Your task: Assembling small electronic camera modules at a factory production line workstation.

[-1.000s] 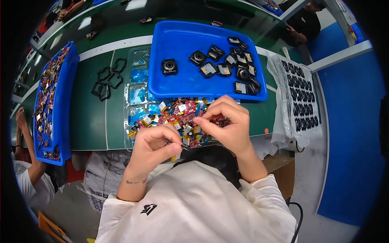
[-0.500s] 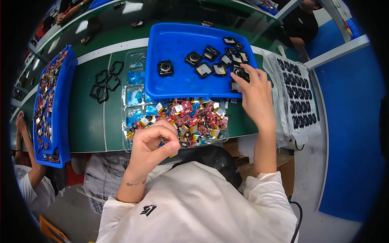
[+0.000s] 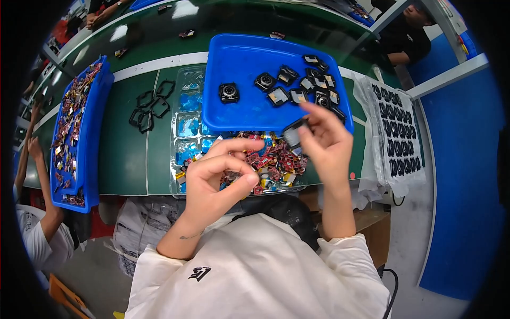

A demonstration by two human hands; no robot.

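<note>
Between the thumb and fingers of my right hand [image 3: 326, 141] is a black square watch case [image 3: 294, 133] with a grey panel, tilted above the near edge of the blue tray [image 3: 234, 58]. In that tray lie several more black watch cases [image 3: 278, 97], some with round sensor backs up. My left hand [image 3: 220, 178] hovers over a heap of small red circuit boards [image 3: 281, 165] with yellow and white parts. Its thumb and a finger meet at the tips, while the index finger reaches out above them. What they pinch, if anything, is hidden.
A clear compartment tray with blue film [image 3: 188, 125] sits under the boards. Several black frames [image 3: 154, 103] lie left of it. A long blue bin [image 3: 98, 138] of boards stands further left. At right, black parts fill a white sheet [image 3: 396, 130]. Other people work nearby.
My right hand has lifted a watch case from the blue tray and brought it left and nearer. My left hand has moved right and slightly up, its index finger now stretched out.
</note>
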